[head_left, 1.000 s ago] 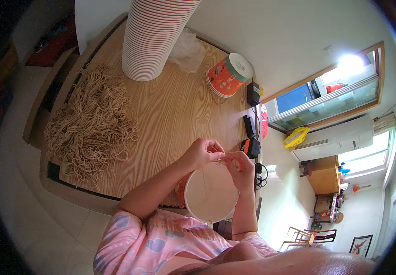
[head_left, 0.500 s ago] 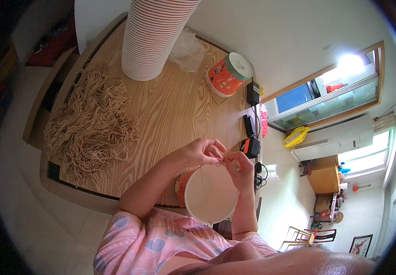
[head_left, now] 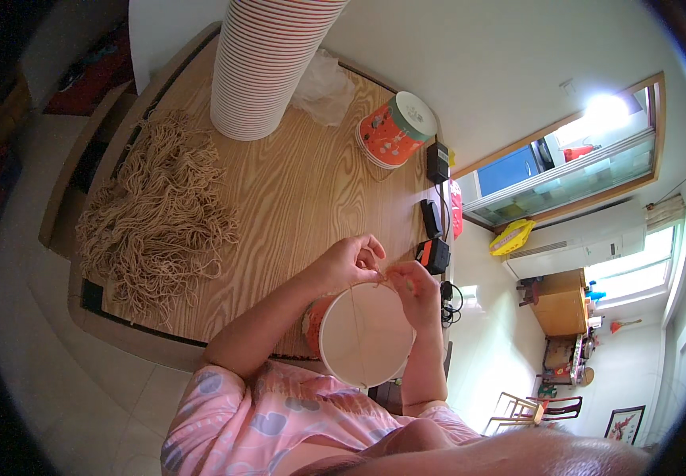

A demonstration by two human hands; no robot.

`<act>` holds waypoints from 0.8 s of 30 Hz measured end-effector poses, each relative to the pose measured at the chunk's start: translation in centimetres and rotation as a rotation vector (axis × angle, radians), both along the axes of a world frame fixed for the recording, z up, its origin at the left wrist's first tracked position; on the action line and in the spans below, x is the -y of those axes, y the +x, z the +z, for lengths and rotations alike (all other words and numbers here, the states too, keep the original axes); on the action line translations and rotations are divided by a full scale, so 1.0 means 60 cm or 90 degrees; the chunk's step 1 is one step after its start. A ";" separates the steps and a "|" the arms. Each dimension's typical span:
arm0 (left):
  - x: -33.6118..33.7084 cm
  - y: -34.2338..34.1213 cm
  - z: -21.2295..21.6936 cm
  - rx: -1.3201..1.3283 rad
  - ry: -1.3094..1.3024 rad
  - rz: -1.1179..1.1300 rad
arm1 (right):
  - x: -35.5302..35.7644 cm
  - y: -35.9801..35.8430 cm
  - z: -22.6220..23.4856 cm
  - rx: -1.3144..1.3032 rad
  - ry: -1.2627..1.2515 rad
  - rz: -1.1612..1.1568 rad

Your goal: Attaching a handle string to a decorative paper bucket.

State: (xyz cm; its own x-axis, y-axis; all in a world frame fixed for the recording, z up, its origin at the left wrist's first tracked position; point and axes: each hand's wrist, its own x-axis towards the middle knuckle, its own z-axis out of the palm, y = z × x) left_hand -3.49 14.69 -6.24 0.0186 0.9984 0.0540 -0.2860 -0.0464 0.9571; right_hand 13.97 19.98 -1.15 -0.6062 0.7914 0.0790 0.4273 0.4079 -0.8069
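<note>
On the wooden table (head_left: 279, 198), beside a pile of cords (head_left: 152, 230), the bucket (head_left: 363, 337) sits under both hands. Left hand (head_left: 348, 262) and right hand (head_left: 413, 287) pinch one string (head_left: 356, 325) at its rim; a loose pinch could let it slip.

Wooden tabletop (head_left: 295, 198) w/ tall stack of paper cups (head_left: 267, 63), crumpled clear plastic bag (head_left: 323, 79) beside it, orange tub (head_left: 394, 131) on its side, black adapters (head_left: 436, 163) at far edge.
</note>
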 end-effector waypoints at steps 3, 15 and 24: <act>0.005 0.001 0.011 -0.034 0.014 0.022 | -0.012 -0.005 0.001 -0.032 0.024 0.009; -0.001 0.008 -0.006 -0.096 0.011 0.060 | -0.026 -0.022 0.025 0.025 -0.184 0.044; 0.005 0.008 0.009 -0.128 0.024 0.080 | -0.010 -0.020 0.023 0.003 -0.098 0.090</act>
